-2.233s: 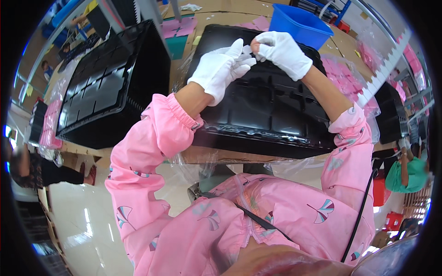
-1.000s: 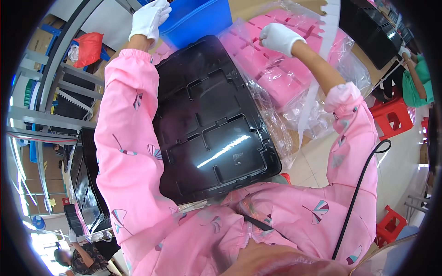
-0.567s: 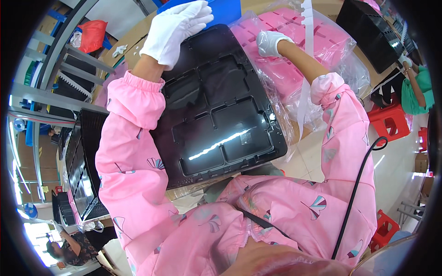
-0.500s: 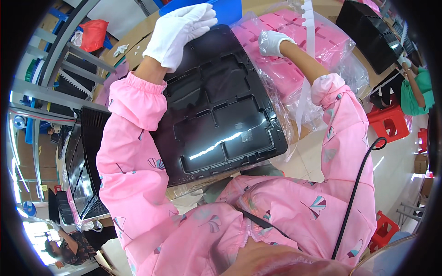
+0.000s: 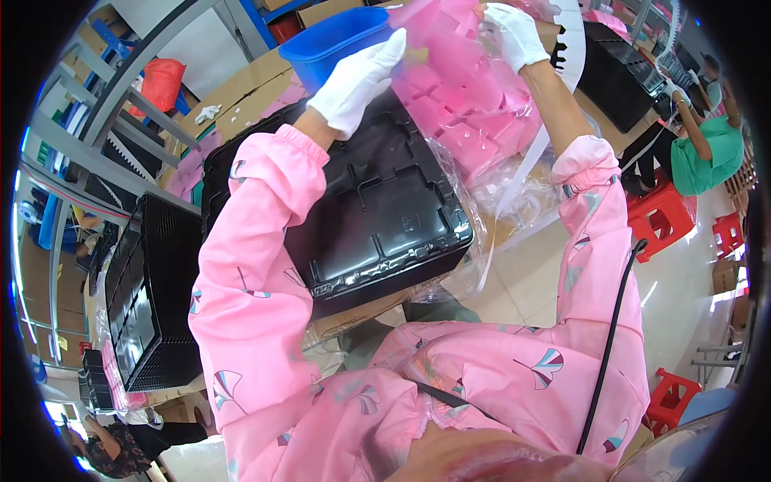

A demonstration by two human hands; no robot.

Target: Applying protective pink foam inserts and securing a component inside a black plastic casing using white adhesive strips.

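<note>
The left hand point(image 5: 359, 87) is unclenched, fingers straight, above the black tray point(image 5: 401, 217). The right hand point(image 5: 516, 38) pinches a blurred pink sheet point(image 5: 454, 50), which spreads between both hands; beyond the left hand stands a blue bin point(image 5: 313, 71).

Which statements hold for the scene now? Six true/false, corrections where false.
1. The left hand and right hand wear white gloves. True.
2. The left hand is clenched into a fist. False: its fingers are extended.
3. The blue bin is left of the pink sheets. True.
4. The left sleeve crosses over the pink sheets. False: it crosses over the black tray.
5. The person in green and the red stools are on the picture's right. True.
6. The blue bin sits lower in the picture than the black tray. False: it appears higher.
</note>
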